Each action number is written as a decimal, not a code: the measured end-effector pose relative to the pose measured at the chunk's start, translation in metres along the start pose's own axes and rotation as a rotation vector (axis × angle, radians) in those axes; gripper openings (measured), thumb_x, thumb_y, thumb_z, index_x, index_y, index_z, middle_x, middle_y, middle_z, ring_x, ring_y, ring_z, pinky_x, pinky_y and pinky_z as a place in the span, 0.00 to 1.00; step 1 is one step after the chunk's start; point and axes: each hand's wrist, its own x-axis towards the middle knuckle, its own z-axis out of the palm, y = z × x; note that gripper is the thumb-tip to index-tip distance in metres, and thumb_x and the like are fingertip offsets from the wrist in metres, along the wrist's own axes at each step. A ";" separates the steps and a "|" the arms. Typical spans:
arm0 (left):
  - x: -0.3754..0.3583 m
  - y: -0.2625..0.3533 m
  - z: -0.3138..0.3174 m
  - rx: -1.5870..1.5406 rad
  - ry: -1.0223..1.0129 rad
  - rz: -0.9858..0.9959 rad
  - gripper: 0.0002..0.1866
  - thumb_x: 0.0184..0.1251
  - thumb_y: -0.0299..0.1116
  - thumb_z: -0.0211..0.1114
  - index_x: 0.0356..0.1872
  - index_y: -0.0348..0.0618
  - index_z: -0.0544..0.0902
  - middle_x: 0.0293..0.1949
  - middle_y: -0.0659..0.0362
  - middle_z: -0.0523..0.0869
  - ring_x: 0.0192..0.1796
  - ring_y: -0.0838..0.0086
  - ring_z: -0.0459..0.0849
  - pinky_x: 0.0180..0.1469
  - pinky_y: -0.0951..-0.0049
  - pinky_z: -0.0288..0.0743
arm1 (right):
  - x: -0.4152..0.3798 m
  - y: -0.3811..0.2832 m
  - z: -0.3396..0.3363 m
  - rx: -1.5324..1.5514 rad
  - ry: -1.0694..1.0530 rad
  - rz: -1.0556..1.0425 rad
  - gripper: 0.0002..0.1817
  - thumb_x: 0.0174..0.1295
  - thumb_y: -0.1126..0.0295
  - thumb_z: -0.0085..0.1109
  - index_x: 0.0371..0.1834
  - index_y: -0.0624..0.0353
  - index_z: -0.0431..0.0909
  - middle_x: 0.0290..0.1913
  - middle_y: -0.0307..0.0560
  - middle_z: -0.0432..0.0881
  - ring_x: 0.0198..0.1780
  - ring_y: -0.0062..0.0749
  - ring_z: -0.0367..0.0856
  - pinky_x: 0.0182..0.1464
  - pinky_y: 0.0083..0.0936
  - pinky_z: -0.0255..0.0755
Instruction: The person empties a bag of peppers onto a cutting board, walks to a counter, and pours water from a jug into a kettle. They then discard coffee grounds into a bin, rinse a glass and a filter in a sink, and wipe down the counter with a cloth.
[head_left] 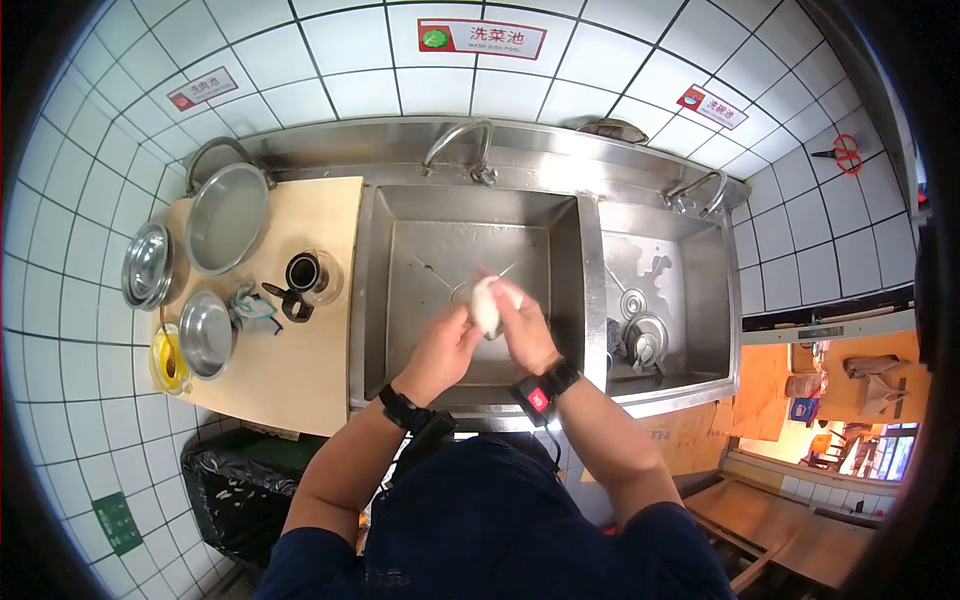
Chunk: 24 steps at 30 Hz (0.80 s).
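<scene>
Above the middle sink basin (410, 250), both of my hands are together on a pale white, rounded thing (486, 306). Its surface is blurred, and I cannot make out whether it is food or a wad of cloth. My right hand (527, 328) wraps around its right side with bent fingers. From the lower left, my left hand (447, 345) closes its fingertips against it. The fingers hide part of the thing. The arched middle faucet (462, 140) stands at the basin's back wall.
On the wooden board (290, 370) at left are metal bowls (228, 220), a dark-topped jar (305, 272), a crumpled cloth (254, 308) and a yellow-filled container (170, 360). The right basin (690, 290) holds a metal lid-like piece (645, 338). A black-bagged bin (240, 500) stands lower left.
</scene>
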 end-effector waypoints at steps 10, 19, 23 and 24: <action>0.006 0.000 0.020 -0.971 0.228 -0.373 0.19 0.83 0.42 0.56 0.56 0.35 0.81 0.52 0.57 0.87 0.54 0.73 0.85 0.60 0.68 0.77 | -0.010 0.008 0.013 0.237 0.015 -0.261 0.32 0.65 0.84 0.53 0.74 0.55 0.68 0.62 0.43 0.80 0.63 0.28 0.78 0.67 0.26 0.71; -0.002 -0.018 0.019 0.232 -0.031 0.271 0.11 0.74 0.34 0.65 0.46 0.35 0.83 0.62 0.46 0.76 0.61 0.58 0.79 0.64 0.62 0.74 | 0.026 0.039 -0.027 0.627 0.051 0.090 0.15 0.78 0.61 0.50 0.57 0.60 0.78 0.50 0.44 0.85 0.47 0.29 0.85 0.51 0.28 0.80; 0.019 0.002 -0.013 0.611 -0.212 0.414 0.10 0.68 0.29 0.69 0.48 0.39 0.85 0.67 0.41 0.69 0.65 0.47 0.77 0.66 0.55 0.73 | 0.012 0.018 -0.026 0.665 -0.135 0.333 0.18 0.78 0.57 0.50 0.57 0.58 0.79 0.51 0.44 0.86 0.51 0.32 0.86 0.51 0.32 0.80; 0.018 0.000 -0.013 0.609 -0.209 0.409 0.10 0.68 0.29 0.69 0.48 0.39 0.85 0.67 0.41 0.69 0.65 0.47 0.77 0.66 0.55 0.73 | 0.015 0.028 -0.034 0.661 -0.132 0.327 0.18 0.78 0.57 0.50 0.59 0.57 0.78 0.54 0.44 0.86 0.52 0.34 0.86 0.56 0.33 0.79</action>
